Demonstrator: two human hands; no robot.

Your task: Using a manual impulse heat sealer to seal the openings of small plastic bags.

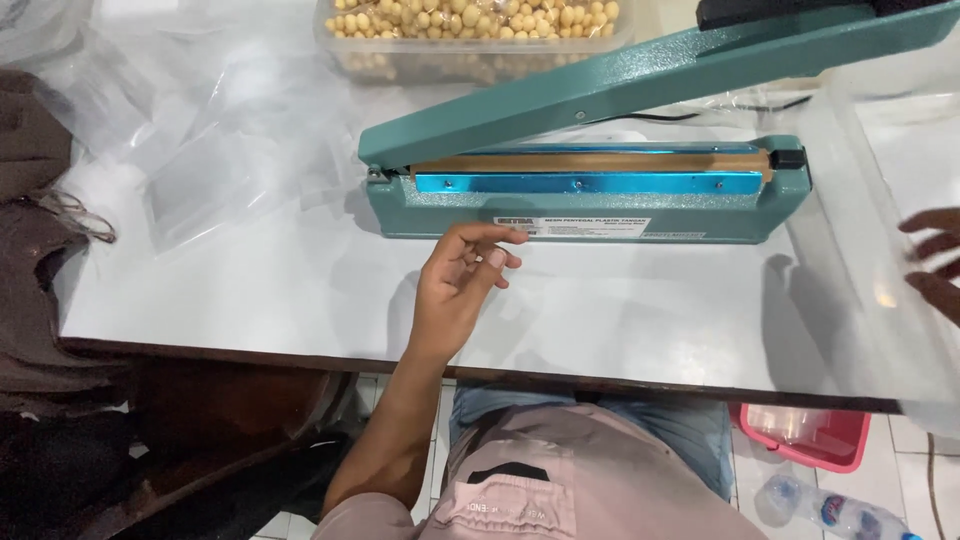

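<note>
My left hand (pixel 462 285) hovers over the white table (pixel 250 290), fingers loosely curled and holding nothing, just in front of a teal heat sealer (pixel 600 200). The sealer's lid arm (pixel 650 75) is raised, and its blue sealing bar is bare. At the right edge of the view, my right hand (pixel 935 262) shows only its fingers, which grip a large clear plastic bag (pixel 860 230). The bag hangs over the table's right end, partly veiling the sealer's right tip.
A clear tub of pale beans (pixel 470 35) stands behind the sealer. Crumpled clear plastic bags (pixel 190 130) lie at the back left, beside brown cloth (pixel 30 230). Below the table's front edge are a red container (pixel 805 435) and a plastic bottle (pixel 825 510) on the tiled floor.
</note>
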